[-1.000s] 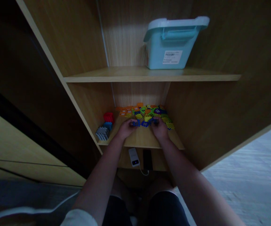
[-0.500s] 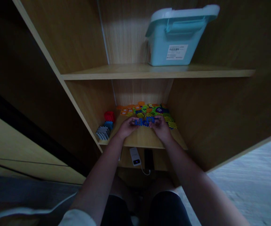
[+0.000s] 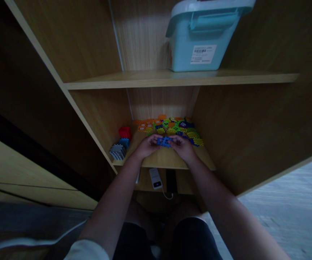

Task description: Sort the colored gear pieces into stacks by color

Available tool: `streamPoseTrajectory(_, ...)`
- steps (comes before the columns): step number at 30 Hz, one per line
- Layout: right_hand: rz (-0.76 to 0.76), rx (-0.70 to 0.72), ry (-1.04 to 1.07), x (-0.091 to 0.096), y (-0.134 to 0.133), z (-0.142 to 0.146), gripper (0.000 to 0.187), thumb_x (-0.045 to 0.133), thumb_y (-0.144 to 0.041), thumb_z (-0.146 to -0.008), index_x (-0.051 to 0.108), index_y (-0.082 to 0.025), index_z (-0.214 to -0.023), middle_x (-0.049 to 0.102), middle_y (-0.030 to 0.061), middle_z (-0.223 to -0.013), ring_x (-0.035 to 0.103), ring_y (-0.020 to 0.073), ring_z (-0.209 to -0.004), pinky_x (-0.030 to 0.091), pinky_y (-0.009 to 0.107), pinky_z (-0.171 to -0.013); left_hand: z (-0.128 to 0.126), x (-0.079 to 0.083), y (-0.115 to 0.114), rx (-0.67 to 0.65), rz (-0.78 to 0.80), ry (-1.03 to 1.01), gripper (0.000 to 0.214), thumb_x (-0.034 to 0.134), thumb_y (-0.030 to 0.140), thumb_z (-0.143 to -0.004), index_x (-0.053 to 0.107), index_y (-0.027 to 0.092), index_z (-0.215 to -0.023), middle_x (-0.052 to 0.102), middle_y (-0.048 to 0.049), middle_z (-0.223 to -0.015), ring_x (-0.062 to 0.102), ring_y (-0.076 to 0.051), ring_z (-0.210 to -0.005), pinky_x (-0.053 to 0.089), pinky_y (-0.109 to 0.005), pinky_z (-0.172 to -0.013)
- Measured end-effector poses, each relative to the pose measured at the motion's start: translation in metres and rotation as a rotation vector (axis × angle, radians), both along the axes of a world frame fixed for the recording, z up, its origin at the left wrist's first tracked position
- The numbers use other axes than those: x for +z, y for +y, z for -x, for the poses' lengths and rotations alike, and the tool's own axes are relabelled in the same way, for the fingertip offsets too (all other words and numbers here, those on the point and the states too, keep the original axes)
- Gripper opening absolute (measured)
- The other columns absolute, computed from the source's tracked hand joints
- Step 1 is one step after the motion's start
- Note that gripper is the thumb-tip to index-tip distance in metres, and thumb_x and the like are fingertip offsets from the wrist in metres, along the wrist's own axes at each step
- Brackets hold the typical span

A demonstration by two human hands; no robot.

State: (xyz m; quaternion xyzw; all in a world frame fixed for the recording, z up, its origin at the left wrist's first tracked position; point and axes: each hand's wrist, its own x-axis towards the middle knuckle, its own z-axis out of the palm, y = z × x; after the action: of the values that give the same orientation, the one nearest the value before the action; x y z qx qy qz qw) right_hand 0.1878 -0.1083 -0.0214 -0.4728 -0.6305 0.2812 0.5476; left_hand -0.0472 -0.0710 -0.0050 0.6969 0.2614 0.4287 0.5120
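Over the middle shelf, my left hand (image 3: 148, 145) and my right hand (image 3: 182, 146) meet at blue toothed puzzle pieces (image 3: 164, 141). Each hand pinches one side of the blue pieces, fingers closed. Whether the pieces are joined or only touching I cannot tell. Just behind my hands lies a spread of orange, green, yellow and dark blue toothed pieces (image 3: 169, 125). To the left sit a stack of grey pieces (image 3: 117, 152), a small blue stack (image 3: 124, 143) and a red stack (image 3: 125, 132).
A light blue lidded bin (image 3: 196, 39) stands on the upper shelf (image 3: 145, 79). Below the working shelf (image 3: 169, 159) lie a white power bank (image 3: 155, 178) with a cable and a black flat object (image 3: 171, 181). Wooden cabinet walls rise on both sides.
My hands have come closer together, bringing the separate blue pieces up against each other. The camera view has shifted slightly.
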Motion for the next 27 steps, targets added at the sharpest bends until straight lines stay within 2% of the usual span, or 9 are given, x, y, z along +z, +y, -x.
streamPoseTrajectory(5, -0.016, 0.004, 0.050, 0.003, -0.001, 0.003, 0.036, 0.079, -0.055, -0.085, 0.063, -0.027, -0.101, 0.073, -0.0013, -0.079, 0.069, 0.0201, -0.072, 0.054, 0.033, -0.070, -0.002, 0.003, -0.003, -0.030, 0.000, 0.004, 0.056, 0.099, 0.033, -0.074, 0.075, 0.020, -0.123, 0.077, -0.0077, -0.111, 0.071, -0.019, -0.096, 0.055, -0.033, -0.091)
streamPoseTrajectory(10, -0.032, -0.015, 0.018, 0.004, -0.001, 0.004, 0.037, 0.080, -0.058, -0.085, 0.067, -0.026, -0.100, 0.077, 0.0032, -0.089, 0.072, 0.0227, -0.080, 0.059, 0.037, -0.077, -0.003, 0.006, -0.005, -0.065, 0.043, -0.011, 0.063, 0.102, 0.035, -0.070, 0.073, 0.021, -0.125, 0.076, -0.0066, -0.110, 0.071, -0.017, -0.094, 0.056, -0.031, -0.088)
streamPoseTrajectory(16, -0.069, -0.065, -0.046, 0.010, -0.006, 0.006, 0.037, 0.078, -0.059, -0.087, 0.073, -0.025, -0.101, 0.079, 0.0064, -0.097, 0.074, 0.0241, -0.083, 0.062, 0.042, -0.083, -0.003, 0.004, -0.004, -0.105, 0.086, -0.059, 0.065, 0.100, 0.037, -0.073, 0.069, 0.021, -0.128, 0.077, -0.0064, -0.110, 0.073, -0.017, -0.098, 0.057, -0.033, -0.094)
streamPoseTrajectory(20, -0.066, -0.037, -0.118, 0.017, -0.013, 0.008, 0.037, 0.078, -0.054, -0.089, 0.077, -0.026, -0.113, 0.079, 0.0053, -0.094, 0.073, 0.0232, -0.080, 0.063, 0.042, -0.082, -0.003, 0.003, -0.003, -0.060, 0.085, -0.075, 0.065, 0.099, 0.036, -0.073, 0.068, 0.022, -0.129, 0.078, -0.0059, -0.109, 0.074, -0.018, -0.099, 0.056, -0.034, -0.096)
streamPoseTrajectory(25, -0.080, 0.115, -0.079, 0.018, -0.015, 0.011, 0.045, 0.083, -0.051, -0.082, 0.078, -0.027, -0.119, 0.075, 0.0097, -0.132, 0.075, 0.0215, -0.093, 0.064, 0.043, -0.091, 0.001, 0.005, -0.002, -0.010, 0.080, -0.077, 0.065, 0.097, 0.038, -0.075, 0.068, 0.021, -0.130, 0.079, -0.0059, -0.109, 0.074, -0.019, -0.100, 0.055, -0.036, -0.098)
streamPoseTrajectory(27, -0.072, 0.124, -0.105, 0.017, -0.014, 0.011, 0.040, 0.081, -0.048, -0.085, 0.078, -0.027, -0.119, 0.073, 0.0095, -0.135, 0.075, 0.0207, -0.093, 0.064, 0.043, -0.093, 0.002, 0.005, -0.002, -0.011, 0.082, -0.068, 0.065, 0.097, 0.038, -0.074, 0.068, 0.021, -0.130, 0.079, -0.0064, -0.109, 0.074, -0.020, -0.099, 0.055, -0.036, -0.098)
